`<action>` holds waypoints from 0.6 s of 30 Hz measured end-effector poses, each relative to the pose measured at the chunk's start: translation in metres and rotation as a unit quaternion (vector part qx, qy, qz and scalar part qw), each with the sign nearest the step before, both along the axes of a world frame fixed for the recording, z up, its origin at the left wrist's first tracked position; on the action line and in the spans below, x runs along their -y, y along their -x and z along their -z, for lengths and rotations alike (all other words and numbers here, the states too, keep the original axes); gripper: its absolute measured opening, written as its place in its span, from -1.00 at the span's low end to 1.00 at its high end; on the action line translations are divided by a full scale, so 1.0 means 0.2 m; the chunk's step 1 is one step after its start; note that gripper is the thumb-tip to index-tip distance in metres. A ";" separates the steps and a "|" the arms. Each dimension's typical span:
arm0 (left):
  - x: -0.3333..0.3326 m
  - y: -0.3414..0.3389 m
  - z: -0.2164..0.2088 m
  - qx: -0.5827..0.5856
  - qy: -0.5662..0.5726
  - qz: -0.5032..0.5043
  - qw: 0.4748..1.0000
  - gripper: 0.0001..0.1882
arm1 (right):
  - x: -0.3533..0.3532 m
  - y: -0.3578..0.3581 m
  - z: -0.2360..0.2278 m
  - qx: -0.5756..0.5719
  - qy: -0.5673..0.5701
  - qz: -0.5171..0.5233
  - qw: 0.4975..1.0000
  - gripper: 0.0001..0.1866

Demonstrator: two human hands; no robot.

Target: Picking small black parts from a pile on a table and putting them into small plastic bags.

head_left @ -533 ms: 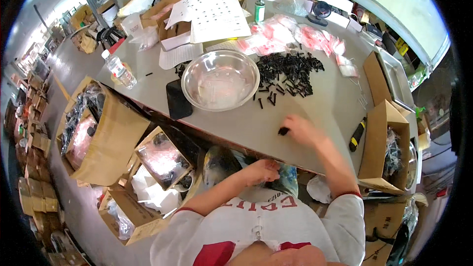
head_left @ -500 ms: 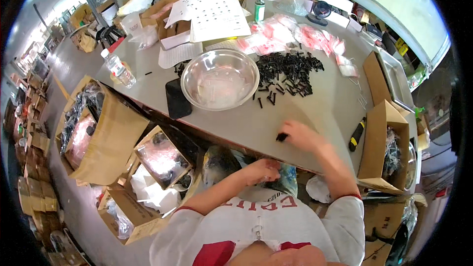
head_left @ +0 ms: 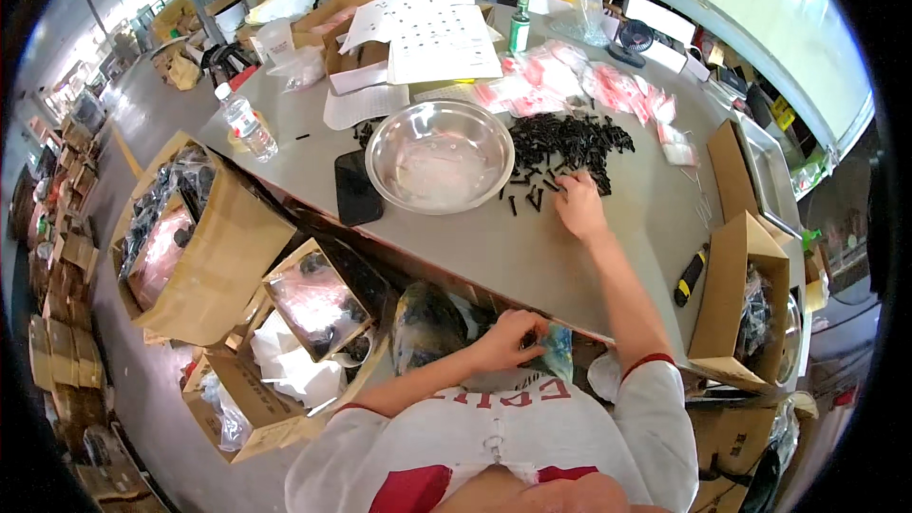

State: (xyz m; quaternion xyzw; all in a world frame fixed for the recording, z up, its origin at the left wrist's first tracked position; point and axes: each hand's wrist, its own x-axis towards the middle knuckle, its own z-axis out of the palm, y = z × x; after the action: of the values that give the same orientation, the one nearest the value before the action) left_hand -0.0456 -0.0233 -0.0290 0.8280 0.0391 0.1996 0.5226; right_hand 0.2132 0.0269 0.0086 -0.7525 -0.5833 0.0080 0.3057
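My right hand (head_left: 581, 206) reaches over the table to the near edge of a pile of black screws (head_left: 577, 141). Its fingertips are pinched together on a black screw (head_left: 554, 186). Down by the table's front edge, close to my body, my left hand (head_left: 508, 339) is curled closed. Something small and dark shows between its fingers and looks like black screws; the fingers hide most of it. Left of the pile stands a shiny metal bowl (head_left: 440, 198) with clear and pinkish plastic bags in it. A few single screws (head_left: 535, 199) lie just in front of the pile.
Pink-and-clear plastic bags (head_left: 541, 76) lie behind the pile, near a green bottle (head_left: 520, 24) and small black fan (head_left: 632, 41). A black phone (head_left: 357, 188) touches the bowl's left side. Right are a yellow-black cutter (head_left: 691, 275) and open carton (head_left: 741, 299). A water bottle (head_left: 247, 123) stands left.
My right hand has moved from the table's near edge, where it held a dark bunch, away to the screw pile. Something dark now shows in my left hand. The whole view has shifted slightly.
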 end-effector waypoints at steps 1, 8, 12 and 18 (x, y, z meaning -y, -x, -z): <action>0.00 0.01 0.00 0.022 -0.040 -0.019 0.999 -0.66 | -0.05 -0.01 0.01 0.038 0.001 0.053 0.998 -0.76; -0.01 0.11 0.05 -0.022 0.262 0.001 0.965 -0.68 | -0.15 0.00 0.08 0.095 0.049 0.136 0.985 -0.80; 0.00 0.11 0.13 -0.041 0.311 -0.014 0.949 -0.65 | -0.11 0.10 0.02 0.026 0.085 0.166 0.982 -0.77; 0.03 0.10 0.14 -0.138 0.365 -0.023 0.921 -0.57 | -0.08 0.17 -0.07 0.009 0.099 0.171 0.980 -0.73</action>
State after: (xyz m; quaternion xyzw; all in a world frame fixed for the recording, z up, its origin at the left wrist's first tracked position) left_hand -0.0656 -0.0290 -0.0567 0.5984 0.1993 0.0674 0.7731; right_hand 0.1790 0.0430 0.0223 -0.8677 -0.4449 0.0067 0.2215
